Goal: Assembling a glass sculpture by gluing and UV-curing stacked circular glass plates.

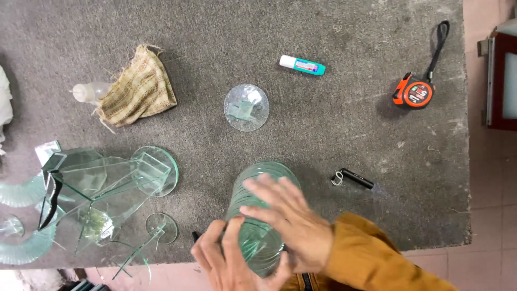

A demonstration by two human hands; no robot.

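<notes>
A stack of round clear glass discs point(258, 215) lies on its side near the front edge of the grey table point(344, 124). My left hand point(229, 261) cups the near end of the stack from below. My right hand point(293, 218), in a mustard sleeve, lies over the top and right side of it with fingers spread. Both hands grip the stack between them.
A small glass disc with a little glass block point(246, 107) lies mid-table. A glue tube point(302, 65), orange tape measure point(413, 91), black pen-like tool point(355, 178), cloth point(137, 89), small bottle point(89, 91) and glass shapes point(102, 188) surround it.
</notes>
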